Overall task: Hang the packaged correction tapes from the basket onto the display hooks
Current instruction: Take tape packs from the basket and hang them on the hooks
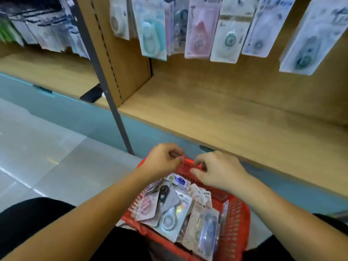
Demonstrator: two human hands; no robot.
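Packaged correction tapes (169,210), clear blister cards holding pink, grey and blue dispensers, lie heaped in the red basket (237,228). Hanging packs (197,31) fill the display above the wooden shelf (226,113). A dark phone (91,94) lies at the neighbouring shelf's front edge. The left hand (162,160) and right hand (219,171) hover over the basket's far rim, just above the heap, fingers curled. Whether they pinch anything cannot be told.

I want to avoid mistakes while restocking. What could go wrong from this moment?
1. The packages lie loosely heaped in the red basket; lifting one may drag others over its rim.
2. The hanging packs overlap closely, so adding another might knock a neighbour down.
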